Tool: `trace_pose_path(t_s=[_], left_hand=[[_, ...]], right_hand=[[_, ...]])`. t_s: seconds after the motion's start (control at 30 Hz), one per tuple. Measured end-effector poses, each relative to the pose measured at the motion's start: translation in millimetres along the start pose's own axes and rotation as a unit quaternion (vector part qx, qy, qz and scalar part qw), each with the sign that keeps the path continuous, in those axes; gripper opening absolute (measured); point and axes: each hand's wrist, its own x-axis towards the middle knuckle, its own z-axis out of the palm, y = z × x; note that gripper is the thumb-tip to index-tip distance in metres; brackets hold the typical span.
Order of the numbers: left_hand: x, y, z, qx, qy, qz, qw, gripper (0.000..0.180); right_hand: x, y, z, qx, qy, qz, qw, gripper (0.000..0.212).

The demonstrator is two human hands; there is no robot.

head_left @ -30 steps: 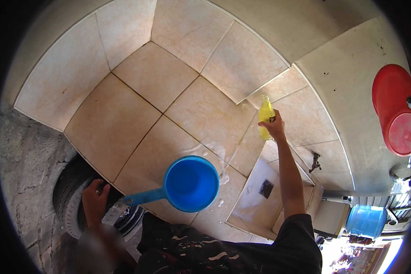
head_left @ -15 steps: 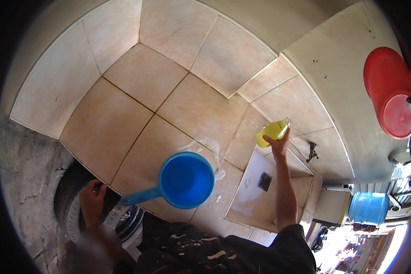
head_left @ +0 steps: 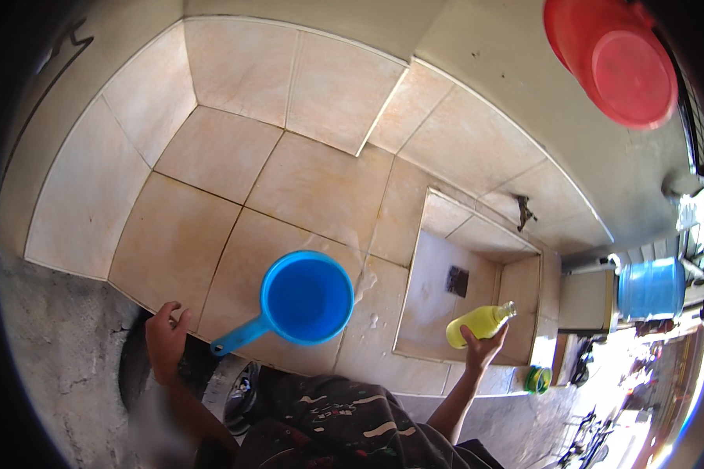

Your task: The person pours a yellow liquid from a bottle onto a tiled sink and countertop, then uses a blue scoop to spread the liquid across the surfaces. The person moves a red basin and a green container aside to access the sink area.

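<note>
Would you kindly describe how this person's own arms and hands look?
The left hand and right hand are ungloved, and both forearms are bare where they show. The person wears a dark shirt with pale and reddish printed marks; exact sleeve length is unclear.

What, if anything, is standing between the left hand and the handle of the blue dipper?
Nothing visible: the blue dipper handle lies just right of the left hand, across a small gap.
</note>
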Motion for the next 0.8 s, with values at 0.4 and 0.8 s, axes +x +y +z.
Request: trace_pose_path(t_s=[0.4, 0.8], left_hand=[[-27.4, 97.6, -12.8, 0.039, -0.076, 0.137, 0.987, 0.028], [-270.6, -125.4, 201.9, 0.011, -0.257, -0.044, 0.965, 0.042]], right_hand=[[-112.2, 1.2, -65.6, 0.05, 0.01, 0.06, 0.997, 0.075], [-128.0, -15.5, -104.2, 0.069, -0.185, -0.028, 0.98, 0.084]])
